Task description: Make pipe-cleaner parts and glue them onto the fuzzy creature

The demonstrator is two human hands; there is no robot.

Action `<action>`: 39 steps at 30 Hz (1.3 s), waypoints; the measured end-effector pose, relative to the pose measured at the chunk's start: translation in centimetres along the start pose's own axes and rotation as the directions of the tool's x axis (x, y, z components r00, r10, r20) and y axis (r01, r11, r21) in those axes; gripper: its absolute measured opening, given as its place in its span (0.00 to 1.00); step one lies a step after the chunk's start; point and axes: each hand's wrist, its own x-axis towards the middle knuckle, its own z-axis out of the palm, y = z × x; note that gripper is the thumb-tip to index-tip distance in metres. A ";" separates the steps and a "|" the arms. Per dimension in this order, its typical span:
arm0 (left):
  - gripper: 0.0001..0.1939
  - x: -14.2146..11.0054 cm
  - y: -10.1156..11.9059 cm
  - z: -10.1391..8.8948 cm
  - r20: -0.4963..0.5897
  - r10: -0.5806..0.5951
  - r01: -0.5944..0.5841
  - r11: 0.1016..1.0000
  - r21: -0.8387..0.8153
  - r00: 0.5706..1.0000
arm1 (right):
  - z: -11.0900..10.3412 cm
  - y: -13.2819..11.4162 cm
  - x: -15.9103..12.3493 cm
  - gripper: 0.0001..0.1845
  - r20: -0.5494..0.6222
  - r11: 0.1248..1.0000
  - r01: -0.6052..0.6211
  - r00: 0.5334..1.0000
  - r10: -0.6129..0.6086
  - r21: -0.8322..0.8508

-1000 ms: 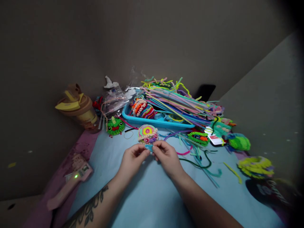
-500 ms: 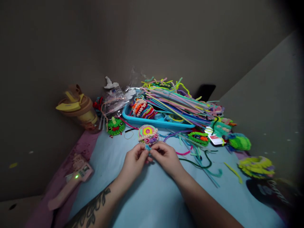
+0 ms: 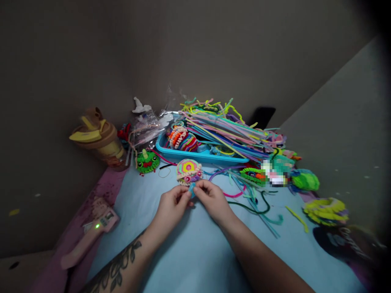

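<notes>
Between my two hands is a small piece of blue pipe cleaner [image 3: 192, 189], pinched in the fingertips. My left hand [image 3: 175, 200] holds its left side, thumb and forefinger pressed together. On its other side, my right hand [image 3: 210, 198] grips it the same way. Just beyond my fingers sits a round pipe-cleaner figure [image 3: 187, 167] with a pink, yellow and green ringed top and pink bead-like eyes. I cannot tell whether the fingertips touch that figure. The blue piece's exact shape is partly hidden by my fingers.
A blue tray [image 3: 201, 156] behind carries a heap of pipe cleaners [image 3: 226, 130]. A green figure [image 3: 147, 162] sits left of the hands. Loose pipe cleaners [image 3: 253, 209] lie to the right. A lidded cup [image 3: 106, 142] and a pink glue gun [image 3: 91, 236] stand at left.
The fingers have shifted slightly on the blue pipe cleaner, and more of it shows between them. The whole view has moved a little; the figures stay in place.
</notes>
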 end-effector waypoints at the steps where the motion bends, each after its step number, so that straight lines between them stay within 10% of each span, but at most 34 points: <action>1: 0.13 0.0 0.1 0.1 0.014 -0.005 0.005 1.000 -0.002 1.000 | 0.1 0.1 0.0 0.09 -0.024 0.999 -0.011 1.000 0.012 0.050; 10: 0.18 -0.2 0.8 0.5 0.048 -0.122 0.125 0.989 -0.072 0.991 | 1.1 -0.1 -0.5 0.13 -0.062 0.943 -0.075 0.993 0.101 0.325; 24: 0.15 -0.2 1.1 -0.3 0.104 -0.142 0.157 0.975 -0.155 0.984 | 0.2 -0.2 0.0 0.13 -0.066 0.960 0.062 0.997 -0.046 0.274; 39: 0.16 -0.3 1.1 -0.5 0.010 0.111 -0.111 0.962 0.248 0.994 | 0.5 0.1 -0.3 0.13 0.007 0.974 -0.076 0.997 0.076 0.214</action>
